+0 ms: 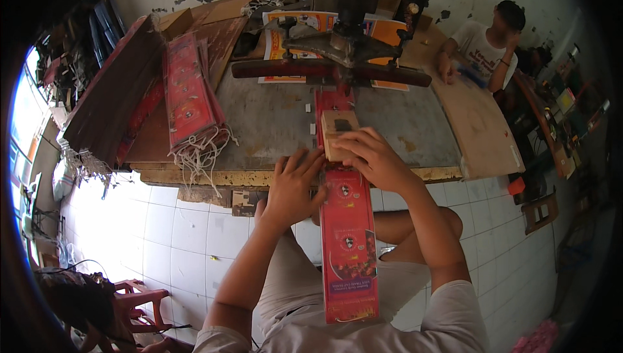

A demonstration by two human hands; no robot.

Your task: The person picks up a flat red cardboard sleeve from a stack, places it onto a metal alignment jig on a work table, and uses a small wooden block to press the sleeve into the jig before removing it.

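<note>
1. The red strip (350, 243) ran from above my lap (292, 288), over the table's near edge and on toward the press.
2. My left hand (295, 187) lay at the strip's left edge, fingers slightly apart and thumb toward the strip; I couldn't tell whether it pinched.
3. My right hand (379, 158) had its bent fingers over the wooden block (339, 121), which sat on the strip; whether they gripped it, I couldn't tell.
4. On the table (259, 142), to my left, lay a bundle (187, 90) of red strips, its white strings (200, 158) hanging over the edge.
5. Past the block stood the dark press (347, 51), with printed sheets (276, 45) behind.
6. Far right sat a co-worker (483, 48).
</note>
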